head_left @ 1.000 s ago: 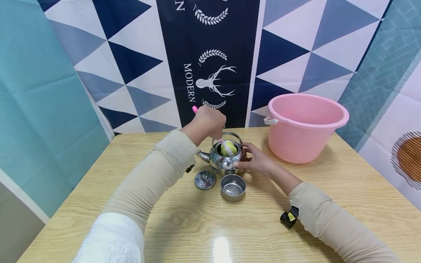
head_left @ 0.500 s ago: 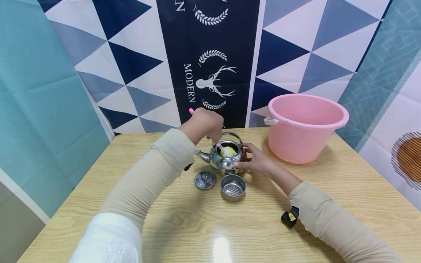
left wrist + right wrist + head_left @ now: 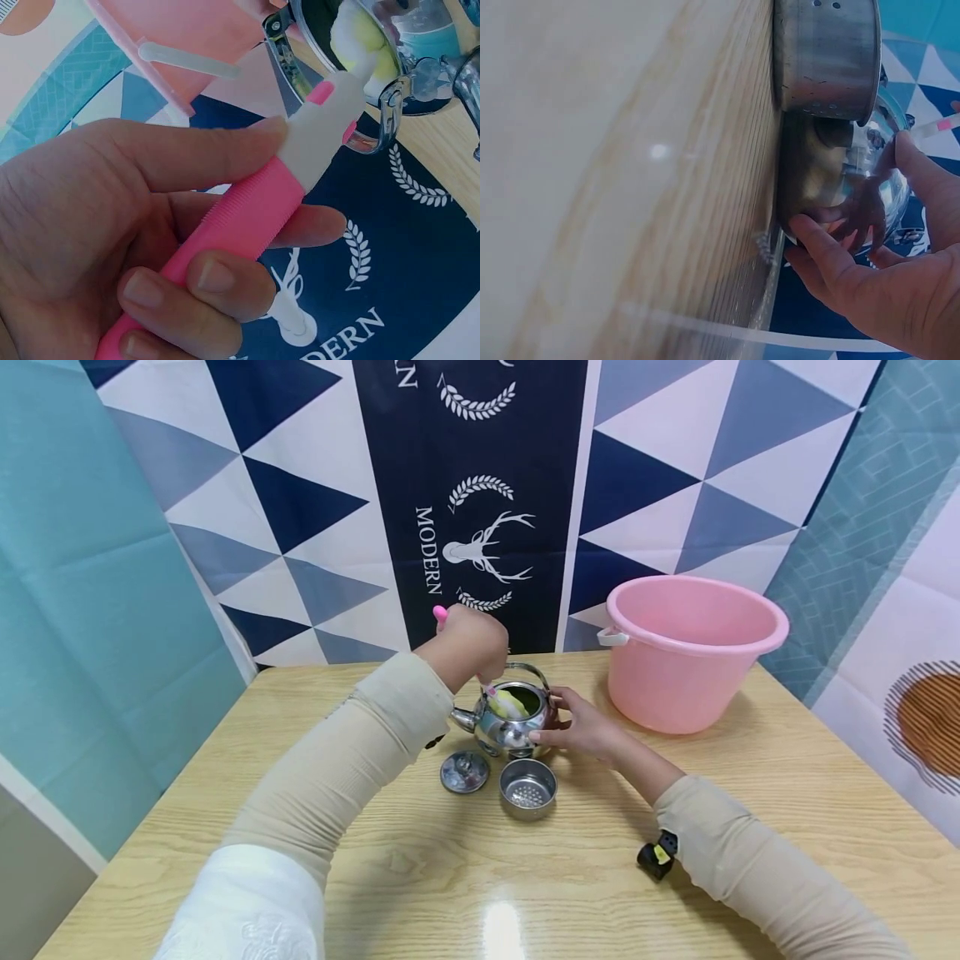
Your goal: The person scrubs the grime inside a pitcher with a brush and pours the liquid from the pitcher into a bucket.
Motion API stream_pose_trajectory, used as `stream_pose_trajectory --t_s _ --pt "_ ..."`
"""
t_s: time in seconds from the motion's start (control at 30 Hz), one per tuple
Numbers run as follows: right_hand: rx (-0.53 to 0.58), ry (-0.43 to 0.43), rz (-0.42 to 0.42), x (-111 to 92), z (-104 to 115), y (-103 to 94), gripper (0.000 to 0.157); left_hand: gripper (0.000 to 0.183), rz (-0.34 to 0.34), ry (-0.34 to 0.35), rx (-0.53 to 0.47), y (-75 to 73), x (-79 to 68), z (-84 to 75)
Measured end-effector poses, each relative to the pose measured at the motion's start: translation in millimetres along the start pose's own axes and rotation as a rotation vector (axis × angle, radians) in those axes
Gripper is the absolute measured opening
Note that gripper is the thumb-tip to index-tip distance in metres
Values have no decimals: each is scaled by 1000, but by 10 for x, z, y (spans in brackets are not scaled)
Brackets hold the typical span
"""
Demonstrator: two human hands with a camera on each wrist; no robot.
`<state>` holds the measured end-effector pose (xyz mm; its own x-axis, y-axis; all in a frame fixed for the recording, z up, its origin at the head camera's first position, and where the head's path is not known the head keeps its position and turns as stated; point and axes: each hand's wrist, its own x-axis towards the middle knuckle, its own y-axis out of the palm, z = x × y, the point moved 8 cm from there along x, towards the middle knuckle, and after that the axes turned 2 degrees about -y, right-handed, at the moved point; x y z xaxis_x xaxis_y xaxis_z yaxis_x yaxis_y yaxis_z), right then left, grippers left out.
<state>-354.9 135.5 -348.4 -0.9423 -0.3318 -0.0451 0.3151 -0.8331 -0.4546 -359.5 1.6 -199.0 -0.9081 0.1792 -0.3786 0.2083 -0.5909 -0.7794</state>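
**At the kettle, the brush stood with its sponge end inside**

Toward the rear of the table, I located the metal kettle upright on its base, with its spout pointing left and its arched handle raised above the round mouth.

Left hand: I recorded it as gripping the brush. Its fingers were curled round the pink shaft, and its thumb pressed along the shaft near the white collar. The shaft slanted up and leftward out of the kettle. The yellow-and-white sponge end sat within the mouth, on the spout side. I could not tell whether it touched the inner wall.

Right hand: I recorded it as holding the kettle on the side opposite the spout. Its fingers were bent and set apart on the shiny body.

Separate parts, as I viewed them:
- Lid: on the table in front of the kettle, toward the left, knob upward.
- Strainer: just right of the lid and apart from it, its perforated floor visible. I could not determine contact with the kettle.
- Pink bucket: on the table beyond the right hand, a white handle at its left side.

Behind the table, I noted a patterned cloth with a deer's head.
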Motion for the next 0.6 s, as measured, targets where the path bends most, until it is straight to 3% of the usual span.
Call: stream_pose_trajectory --t_s 0.1,0.33,0.6 --pt "1 -1 1 -1 10 5 89 18 0 -18 16 7 16 12" --pt "0 -3 3 -7 12 6 89 18 -73 -9 -13 6 66 28" --pt "6 -7 2 -2 22 12 89 26 -101 64 -66 34 122 13"
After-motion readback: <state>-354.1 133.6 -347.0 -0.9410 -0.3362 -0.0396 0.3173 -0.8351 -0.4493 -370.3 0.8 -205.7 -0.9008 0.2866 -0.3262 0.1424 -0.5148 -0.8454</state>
